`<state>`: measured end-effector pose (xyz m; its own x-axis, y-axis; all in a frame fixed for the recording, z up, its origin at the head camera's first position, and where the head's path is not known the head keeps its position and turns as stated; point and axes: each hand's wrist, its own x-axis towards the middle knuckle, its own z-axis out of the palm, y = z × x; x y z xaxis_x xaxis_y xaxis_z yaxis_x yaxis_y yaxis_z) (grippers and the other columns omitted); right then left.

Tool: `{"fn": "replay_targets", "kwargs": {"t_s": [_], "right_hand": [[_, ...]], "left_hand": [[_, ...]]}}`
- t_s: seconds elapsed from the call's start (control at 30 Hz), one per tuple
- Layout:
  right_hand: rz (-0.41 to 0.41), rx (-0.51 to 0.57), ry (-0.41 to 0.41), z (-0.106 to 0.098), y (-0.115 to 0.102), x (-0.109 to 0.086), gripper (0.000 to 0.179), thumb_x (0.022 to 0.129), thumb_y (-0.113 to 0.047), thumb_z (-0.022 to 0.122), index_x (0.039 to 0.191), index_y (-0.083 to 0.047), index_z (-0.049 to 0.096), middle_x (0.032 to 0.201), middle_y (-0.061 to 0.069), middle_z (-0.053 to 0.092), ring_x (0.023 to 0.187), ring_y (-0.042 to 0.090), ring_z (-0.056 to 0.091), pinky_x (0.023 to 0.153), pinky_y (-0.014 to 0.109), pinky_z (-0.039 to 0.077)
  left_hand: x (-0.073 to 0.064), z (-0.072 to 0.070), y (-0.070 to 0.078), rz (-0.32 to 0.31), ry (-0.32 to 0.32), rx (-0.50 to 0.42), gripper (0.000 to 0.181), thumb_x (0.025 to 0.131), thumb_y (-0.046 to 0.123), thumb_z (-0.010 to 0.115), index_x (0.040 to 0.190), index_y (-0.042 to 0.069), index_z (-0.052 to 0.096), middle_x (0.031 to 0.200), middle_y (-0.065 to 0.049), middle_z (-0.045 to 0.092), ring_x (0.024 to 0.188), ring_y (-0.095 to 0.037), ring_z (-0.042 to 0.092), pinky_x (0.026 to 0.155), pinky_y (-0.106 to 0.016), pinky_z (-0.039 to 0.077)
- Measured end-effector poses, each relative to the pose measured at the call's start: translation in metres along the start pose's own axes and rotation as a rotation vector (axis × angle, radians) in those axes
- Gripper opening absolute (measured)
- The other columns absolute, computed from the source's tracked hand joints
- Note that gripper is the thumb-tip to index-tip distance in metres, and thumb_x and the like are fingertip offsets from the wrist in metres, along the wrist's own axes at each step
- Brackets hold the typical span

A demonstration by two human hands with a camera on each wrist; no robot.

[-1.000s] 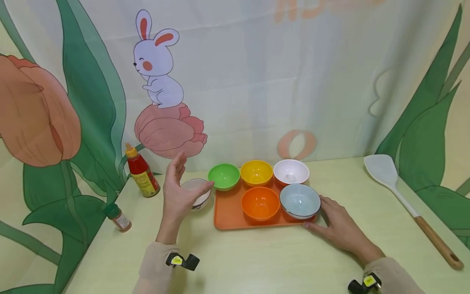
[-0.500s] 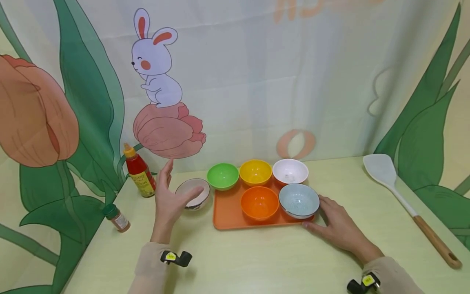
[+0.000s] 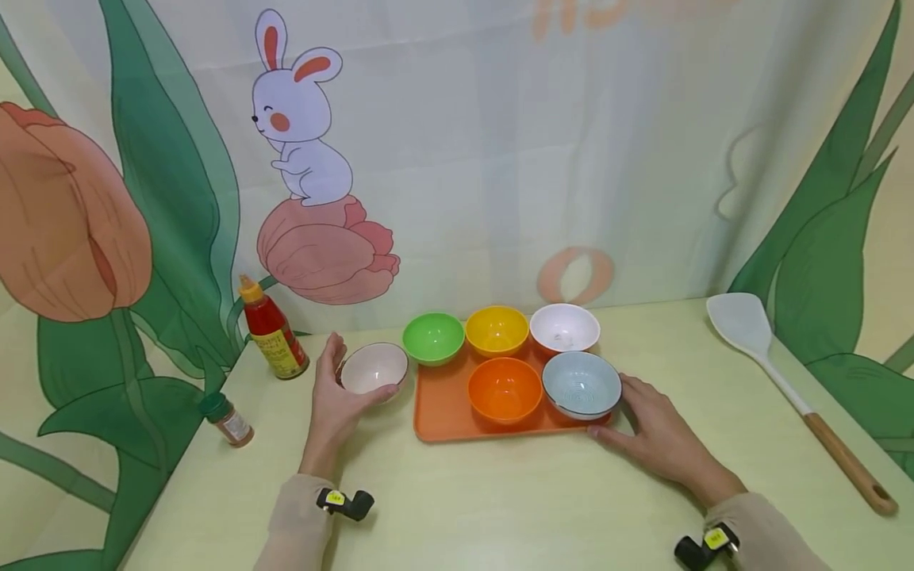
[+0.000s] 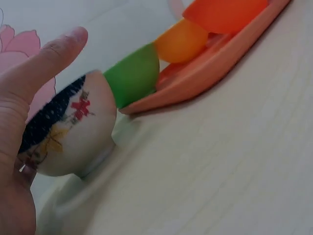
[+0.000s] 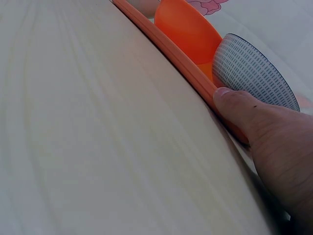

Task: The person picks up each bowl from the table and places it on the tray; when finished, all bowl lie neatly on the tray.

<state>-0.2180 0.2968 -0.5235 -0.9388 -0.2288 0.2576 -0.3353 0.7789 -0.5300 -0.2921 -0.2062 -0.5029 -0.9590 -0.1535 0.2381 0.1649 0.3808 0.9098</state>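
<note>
In the head view my left hand [image 3: 337, 408] holds a small off-white bowl [image 3: 374, 369] at the tray's left. Its fingers lie round the bowl's left side and the thumb crosses the front rim. In the left wrist view that bowl [image 4: 93, 132] shows red and yellow flowers under a dark band; most fingers are hidden. My right hand [image 3: 657, 436] holds the front right corner of an orange tray [image 3: 439, 424], thumb on its front edge, fingers close beside a pale blue bowl [image 3: 581, 385]. In the right wrist view the blue bowl [image 5: 249, 71] hides the fingertips.
Green [image 3: 433, 337], yellow [image 3: 497, 331], white [image 3: 564, 327] and orange [image 3: 505, 388] bowls stand with the tray. At left are a red sauce bottle [image 3: 274, 333] and a green-capped spice jar [image 3: 228, 420]. A white spatula [image 3: 800, 396] with a wooden handle lies at right.
My left hand has moved left past the off-white bowl, then come in round its left side, with the thumb now at the front rim. The right hand has stayed at the tray corner.
</note>
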Motion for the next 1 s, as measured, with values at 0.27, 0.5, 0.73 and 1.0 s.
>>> {"fn": "replay_targets", "kwargs": {"t_s": [0.27,0.5,0.73,1.0], "right_hand": [[0.014,0.004,-0.001,0.0,-0.002,-0.001,0.102,0.095,-0.059,0.084,0.166,0.004,0.045,0.165,0.029,0.051,0.153,0.053,0.045,0.123,0.079,0.034],[0.017,0.0,-0.006,0.003,-0.001,-0.002,0.103,0.095,-0.06,0.084,0.166,0.005,0.044,0.165,0.031,0.05,0.153,0.054,0.045,0.123,0.079,0.034],[0.022,-0.014,-0.01,0.0,-0.002,-0.001,0.104,0.096,-0.061,0.083,0.166,0.005,0.044,0.166,0.031,0.049,0.153,0.054,0.044,0.123,0.079,0.034],[0.033,-0.016,-0.019,-0.002,-0.003,0.0,0.105,0.096,-0.062,0.083,0.166,0.006,0.043,0.166,0.031,0.049,0.153,0.054,0.044,0.124,0.078,0.034]], "left_hand": [[0.0,-0.002,-0.01,-0.024,-0.052,0.052,0.13,0.071,0.034,0.109,0.174,0.016,0.032,0.174,-0.01,0.044,0.158,-0.032,0.043,0.133,-0.054,0.036],[-0.001,-0.006,-0.014,-0.07,-0.079,0.091,0.127,0.073,0.042,0.107,0.174,0.016,0.034,0.173,-0.011,0.045,0.156,-0.033,0.045,0.131,-0.056,0.04],[0.0,-0.005,-0.015,-0.082,-0.076,0.109,0.122,0.073,0.047,0.106,0.17,0.014,0.04,0.167,-0.013,0.051,0.152,-0.034,0.05,0.127,-0.057,0.044],[0.0,-0.005,-0.016,-0.08,-0.063,0.111,0.117,0.072,0.048,0.107,0.166,0.015,0.045,0.163,-0.013,0.054,0.148,-0.034,0.053,0.125,-0.057,0.047]]}}
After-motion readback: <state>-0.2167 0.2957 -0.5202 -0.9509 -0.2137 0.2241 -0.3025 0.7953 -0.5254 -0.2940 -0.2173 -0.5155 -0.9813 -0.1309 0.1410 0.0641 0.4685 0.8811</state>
